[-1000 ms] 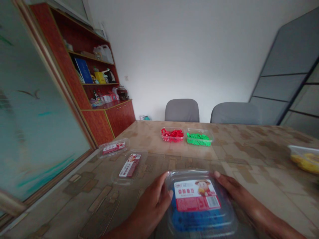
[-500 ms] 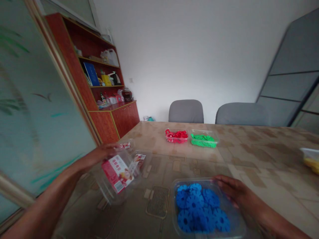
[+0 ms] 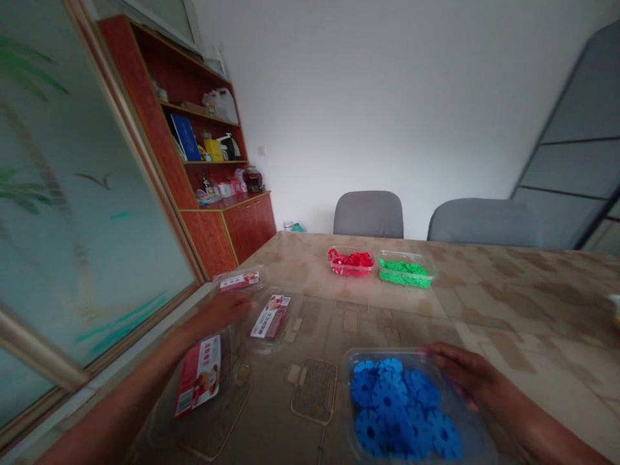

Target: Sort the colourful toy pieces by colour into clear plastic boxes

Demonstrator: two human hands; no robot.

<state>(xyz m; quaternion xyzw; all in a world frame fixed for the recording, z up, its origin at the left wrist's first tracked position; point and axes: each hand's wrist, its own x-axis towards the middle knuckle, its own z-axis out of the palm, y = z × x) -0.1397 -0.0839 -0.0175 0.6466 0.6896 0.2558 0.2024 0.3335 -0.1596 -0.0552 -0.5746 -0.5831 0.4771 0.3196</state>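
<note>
My right hand (image 3: 462, 368) grips the far right corner of a clear plastic box (image 3: 469, 429). Inside the box lies a heap of blue notched discs (image 3: 390, 400). My left hand (image 3: 231, 309) reaches over the table at the left, its fingers stretched towards the edge of a clear plastic lid with a label (image 3: 271, 316). Whether the fingertips touch that lid I cannot tell. Below my left forearm lies a second labelled lid (image 3: 199, 374), partly covered by the arm. Beyond the hand is a third labelled lid (image 3: 239, 280).
Farther back on the patterned table (image 3: 300, 258) stand a clear box of red pieces (image 3: 351, 261) and a clear box of green pieces (image 3: 405, 272). Two grey chairs (image 3: 368, 213) are behind the table. A frosted glass panel (image 3: 97, 213) borders the left side.
My left hand has let go of the near labelled lid, which now lies lower left on the table, and has moved to the right. My right hand stays on the box. The view has shifted slightly.
</note>
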